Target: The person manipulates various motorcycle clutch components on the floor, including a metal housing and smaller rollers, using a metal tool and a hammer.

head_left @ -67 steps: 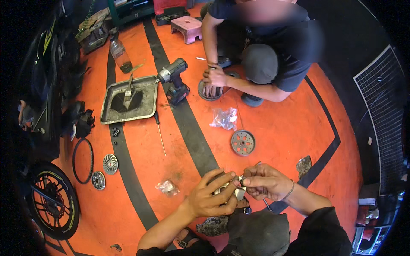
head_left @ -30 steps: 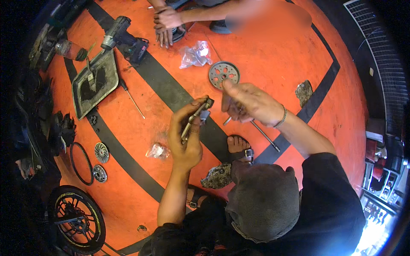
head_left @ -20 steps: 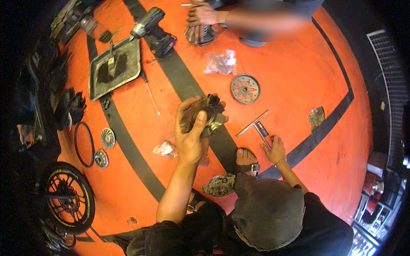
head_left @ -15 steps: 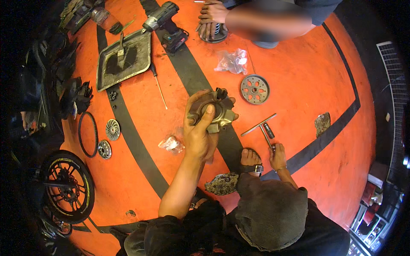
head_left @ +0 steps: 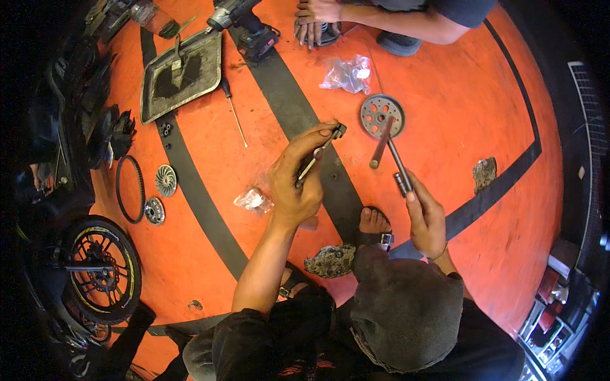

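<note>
My left hand (head_left: 297, 184), raised near the middle, is closed around a variator ramp plate (head_left: 310, 165), a flat metal piece now seen edge-on. A dark block (head_left: 340, 131) sits at its upper end, near my fingertips. My right hand (head_left: 427, 221), to the right, grips the shaft of a T-handle wrench (head_left: 398, 159). The wrench's crossbar points away from the hand and overlaps the drilled clutch bell (head_left: 372, 113) in the view; I cannot tell whether they touch. A dark ridged socket (head_left: 400, 185) shows beside the shaft at my fingers.
On the orange floor are a metal tray (head_left: 149, 95) with a brush, a cordless impact wrench (head_left: 244, 25), a screwdriver (head_left: 234, 114), plastic bags (head_left: 346, 74), a drive belt (head_left: 131, 190) and a finned pulley (head_left: 166, 181). A motorcycle wheel (head_left: 101, 270) stands left. A co-worker's hands (head_left: 318, 16) rest on a spring assembly.
My left hand has turned the plate from face-on to edge-on. My right hand has lifted the T-handle wrench up and away from the floor, toward the clutch bell.
</note>
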The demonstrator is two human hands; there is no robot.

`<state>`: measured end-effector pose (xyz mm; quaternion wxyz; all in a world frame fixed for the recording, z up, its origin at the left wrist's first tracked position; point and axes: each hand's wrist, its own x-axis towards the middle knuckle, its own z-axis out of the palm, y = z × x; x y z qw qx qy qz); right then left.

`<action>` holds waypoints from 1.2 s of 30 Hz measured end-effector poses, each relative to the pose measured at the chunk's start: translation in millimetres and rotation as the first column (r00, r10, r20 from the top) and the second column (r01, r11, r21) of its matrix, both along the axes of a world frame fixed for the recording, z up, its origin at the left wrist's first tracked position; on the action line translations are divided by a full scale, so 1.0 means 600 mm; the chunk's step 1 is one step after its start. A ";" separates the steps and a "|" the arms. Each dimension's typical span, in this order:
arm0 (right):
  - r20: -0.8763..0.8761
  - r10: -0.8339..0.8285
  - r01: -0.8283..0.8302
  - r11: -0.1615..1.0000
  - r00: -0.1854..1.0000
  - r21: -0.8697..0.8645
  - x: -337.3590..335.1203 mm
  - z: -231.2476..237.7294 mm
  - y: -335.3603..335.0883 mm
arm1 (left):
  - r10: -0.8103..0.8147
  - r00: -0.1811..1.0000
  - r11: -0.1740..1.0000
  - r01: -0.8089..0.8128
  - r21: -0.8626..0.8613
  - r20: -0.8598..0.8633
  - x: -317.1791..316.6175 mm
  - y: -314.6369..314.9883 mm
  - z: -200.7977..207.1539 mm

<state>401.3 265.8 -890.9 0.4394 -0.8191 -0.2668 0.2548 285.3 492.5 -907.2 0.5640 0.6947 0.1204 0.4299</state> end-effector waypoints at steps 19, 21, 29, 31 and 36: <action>-0.059 0.200 -0.198 0.980 0.978 0.032 -0.002 0.088 0.062 | 0.001 0.999 0.989 0.006 0.148 -0.047 -0.001 0.011 -0.007; -0.102 0.153 -0.151 0.988 0.983 0.021 -0.003 0.089 0.069 | 0.007 0.998 0.990 0.002 0.141 -0.063 -0.003 0.017 -0.010; -0.164 0.167 -0.165 0.986 0.972 0.031 -0.012 0.082 0.079 | 0.046 0.994 0.986 -0.030 0.164 -0.096 0.000 0.017 0.002; -0.134 0.214 -0.212 0.977 0.968 0.027 -0.012 0.074 0.078 | 0.095 0.992 0.951 -0.065 0.301 -0.084 0.000 0.022 -0.007; -0.187 0.099 -0.097 0.995 0.977 0.021 -0.010 0.066 0.092 | 0.048 0.991 0.998 -0.054 -0.043 -0.122 -0.008 0.015 -0.015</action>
